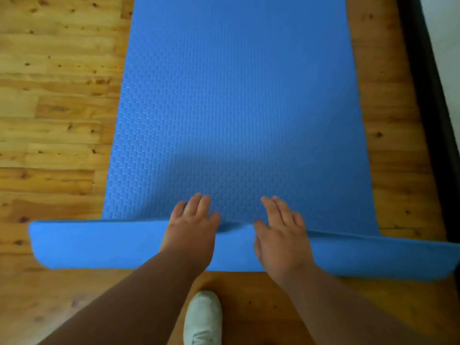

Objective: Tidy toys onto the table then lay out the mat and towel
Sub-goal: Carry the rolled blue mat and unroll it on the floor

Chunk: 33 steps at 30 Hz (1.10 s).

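Note:
A blue textured mat (239,108) lies flat on the wooden floor and stretches away from me to the top of the view. Its near end is still a roll (99,242) lying crosswise. My left hand (191,227) rests on top of the roll with its fingers straight and reaching onto the flat part. My right hand (281,232) lies beside it the same way, fingers straight. No towel or toys are in view.
Wooden floorboards (54,108) surround the mat on both sides. A dark edge of furniture (430,95) runs along the right side. My foot in a white shoe (202,317) stands just behind the roll.

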Tool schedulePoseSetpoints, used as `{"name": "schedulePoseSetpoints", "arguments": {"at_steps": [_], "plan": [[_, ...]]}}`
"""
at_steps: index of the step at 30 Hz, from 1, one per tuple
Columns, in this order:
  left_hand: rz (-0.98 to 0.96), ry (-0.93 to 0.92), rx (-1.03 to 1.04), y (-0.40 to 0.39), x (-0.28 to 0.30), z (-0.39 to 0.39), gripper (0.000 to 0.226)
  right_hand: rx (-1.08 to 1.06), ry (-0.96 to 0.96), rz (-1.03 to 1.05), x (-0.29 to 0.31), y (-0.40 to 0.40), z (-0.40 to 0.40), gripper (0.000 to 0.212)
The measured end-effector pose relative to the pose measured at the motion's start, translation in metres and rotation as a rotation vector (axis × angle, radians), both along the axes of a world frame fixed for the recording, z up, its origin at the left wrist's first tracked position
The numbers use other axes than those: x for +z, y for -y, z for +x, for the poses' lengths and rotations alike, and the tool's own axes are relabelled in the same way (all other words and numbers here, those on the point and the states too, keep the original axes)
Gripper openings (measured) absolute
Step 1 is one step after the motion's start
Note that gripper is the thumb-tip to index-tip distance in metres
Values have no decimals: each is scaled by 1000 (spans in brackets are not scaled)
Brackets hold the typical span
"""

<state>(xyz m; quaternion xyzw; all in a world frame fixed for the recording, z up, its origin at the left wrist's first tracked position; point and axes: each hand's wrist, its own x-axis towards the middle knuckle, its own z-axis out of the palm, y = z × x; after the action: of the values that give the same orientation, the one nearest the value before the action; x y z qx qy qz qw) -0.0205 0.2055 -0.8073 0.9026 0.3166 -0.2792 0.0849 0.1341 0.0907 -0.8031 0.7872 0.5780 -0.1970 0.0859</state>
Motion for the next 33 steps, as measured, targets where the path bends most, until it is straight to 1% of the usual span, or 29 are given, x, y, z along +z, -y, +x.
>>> {"name": "schedulePoseSetpoints", "arguments": {"at_steps": [1, 2, 3, 4, 5, 6, 8, 9, 11, 13, 14, 16, 18, 21, 22, 24, 27, 28, 30, 33], "plan": [[12, 44, 45, 8, -2, -8, 45, -18, -2, 63, -4, 5, -3, 30], [-2, 77, 118, 14, -5, -17, 43, -42, -33, 30, -6, 9, -6, 41], [-28, 62, 182, 20, -4, -25, 40, -43, -51, -48, -7, 13, -9, 50], [-84, 10, 238, 33, 1, -35, 38, -39, -87, -168, -7, 25, -16, 56], [-129, 1, 275, 44, -1, -44, 36, -30, -110, -248, -9, 34, -20, 56], [-163, -17, 294, 57, 0, -55, 34, 23, -107, -287, -8, 45, -28, 48], [-213, -77, 220, 78, 1, -68, 28, 121, -121, -371, -6, 63, -42, 28], [-241, -97, 167, 88, 2, -73, 28, 148, -131, -422, -6, 73, -48, 25], [-268, -142, 105, 101, 4, -76, 30, 118, -157, -512, -9, 88, -58, 26], [-290, -206, 79, 111, 3, -79, 32, 73, -178, -584, -9, 100, -67, 27], [-331, -252, 75, 118, 3, -83, 34, 58, -199, -600, -9, 111, -74, 28], [-433, -286, 103, 126, 8, -90, 39, 53, -209, -572, 0, 123, -80, 31], [-479, -227, 167, 132, 25, -100, 44, 70, -163, -478, 23, 131, -84, 32], [-393, -35, 280, 130, 78, -105, 42, 11, -95, -289, 82, 123, -80, 31], [-373, 37, 334, 122, 109, -102, 41, -26, -99, -229, 112, 112, -74, 32], [-350, 144, 423, 110, 194, -101, 40, -111, -130, -157, 199, 96, -69, 34], [-262, 333, 509, 97, 323, -102, 36, -203, -144, 49, 326, 77, -64, 34], [-241, 407, 528, 93, 351, -98, 34, -213, -148, 108, 353, 73, -62, 33], [-188, 543, 549, 87, 430, -97, 30, -222, -163, 214, 428, 65, -66, 33], [-126, 687, 536, 86, 525, -97, 27, -223, -192, 343, 517, 65, -81, 32]]}}
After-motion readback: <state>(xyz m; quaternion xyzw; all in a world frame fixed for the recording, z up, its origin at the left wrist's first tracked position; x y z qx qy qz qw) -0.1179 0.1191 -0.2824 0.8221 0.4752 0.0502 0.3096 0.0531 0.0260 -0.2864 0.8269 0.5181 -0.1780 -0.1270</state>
